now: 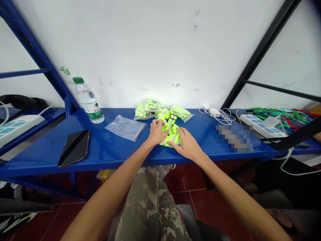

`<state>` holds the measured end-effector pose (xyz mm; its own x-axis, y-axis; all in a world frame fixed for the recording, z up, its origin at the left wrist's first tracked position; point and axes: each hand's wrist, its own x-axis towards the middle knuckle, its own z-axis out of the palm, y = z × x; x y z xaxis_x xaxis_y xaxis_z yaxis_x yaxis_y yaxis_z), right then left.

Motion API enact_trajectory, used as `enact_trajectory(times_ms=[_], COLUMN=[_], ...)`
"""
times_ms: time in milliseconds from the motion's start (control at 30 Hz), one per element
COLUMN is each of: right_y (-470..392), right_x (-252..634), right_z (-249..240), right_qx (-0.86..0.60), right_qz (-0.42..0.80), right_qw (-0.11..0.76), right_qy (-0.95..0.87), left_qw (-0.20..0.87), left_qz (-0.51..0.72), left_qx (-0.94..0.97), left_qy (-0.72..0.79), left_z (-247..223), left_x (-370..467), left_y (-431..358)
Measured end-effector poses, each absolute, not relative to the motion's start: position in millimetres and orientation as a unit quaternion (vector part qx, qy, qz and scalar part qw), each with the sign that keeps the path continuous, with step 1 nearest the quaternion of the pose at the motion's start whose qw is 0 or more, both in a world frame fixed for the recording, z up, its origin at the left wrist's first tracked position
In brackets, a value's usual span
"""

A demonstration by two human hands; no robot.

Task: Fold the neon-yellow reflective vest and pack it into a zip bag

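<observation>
A bundle of neon yellow straps with grey reflective strips (171, 129) lies near the front edge of the blue table, a black buckle at its top. My left hand (157, 132) touches its left side with fingers bent; whether they pinch the fabric is unclear. On the right side, my right hand (185, 143) rests with fingers spread, thumb along the lower part. Behind the bundle are several bagged neon yellow packs (151, 106), one of them (181, 112) to the right. A flat clear zip bag (125, 128) lies left of my hands.
The blue table (135, 152) also holds a water bottle (89, 102), a black phone (74, 147), a white charger with cable (215, 112) and a blurred patch (234, 138). Power strips (262, 125) stand beyond both ends, against metal frames.
</observation>
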<state>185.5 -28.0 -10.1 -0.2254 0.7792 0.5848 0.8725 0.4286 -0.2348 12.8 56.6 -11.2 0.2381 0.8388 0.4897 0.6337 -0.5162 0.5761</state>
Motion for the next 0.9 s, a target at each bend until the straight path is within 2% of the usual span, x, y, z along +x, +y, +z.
enact_trajectory(times_ms=[200, 467, 567, 733, 900], right_y=[-11, 10, 6, -19, -39], right_x=[188, 190, 192, 186, 181], right_z=[2, 8, 6, 8, 5], right_qx=[-0.524, -0.459, -0.463, -0.512, -0.474], right_qz=[0.039, 0.087, 0.066, -0.079, -0.074], right_qw=[0.312, 0.284, 0.291, 0.294, 0.252], right_qy=[-0.792, -0.837, -0.835, -0.803, -0.840], left_qw=[0.176, 0.187, 0.196, 0.203, 0.196], left_qz=[0.410, 0.398, 0.388, 0.374, 0.391], left_qx=[0.796, 0.801, 0.797, 0.782, 0.775], left_qy=[0.408, 0.407, 0.420, 0.455, 0.455], left_z=[-9, -5, -3, 0, 2], left_x=[8, 11, 12, 15, 15], left_y=[56, 56, 58, 58, 52])
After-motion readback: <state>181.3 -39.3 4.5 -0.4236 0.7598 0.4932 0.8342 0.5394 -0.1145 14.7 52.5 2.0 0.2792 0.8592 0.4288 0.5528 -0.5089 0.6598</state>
